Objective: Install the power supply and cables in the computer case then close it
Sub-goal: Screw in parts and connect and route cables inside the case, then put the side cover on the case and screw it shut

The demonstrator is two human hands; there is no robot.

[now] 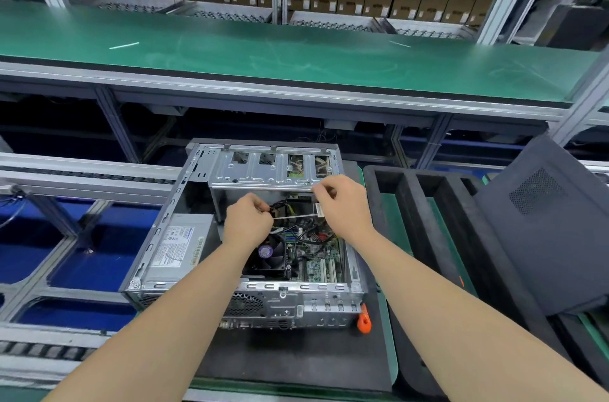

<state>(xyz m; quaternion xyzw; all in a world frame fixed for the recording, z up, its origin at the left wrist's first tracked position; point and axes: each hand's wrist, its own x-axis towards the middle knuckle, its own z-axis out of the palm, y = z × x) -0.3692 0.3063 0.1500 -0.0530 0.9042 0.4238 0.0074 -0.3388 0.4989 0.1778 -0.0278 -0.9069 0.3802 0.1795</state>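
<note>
Here, in an open grey metal computer case (155, 236), the left hand (248, 220) grips bundled black cables (280, 205); the right hand (341, 200) curls its fingers, hold unclear.

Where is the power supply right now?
Head view: the power supply sits inside the open computer case, on its left side, just left of the CPU fan and the left hand.

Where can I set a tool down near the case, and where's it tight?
Free: the mat on the near side of the case; the green bench beyond it. Crowded: inside the case, where the left hand grips cables, the right hand close beside.
</note>
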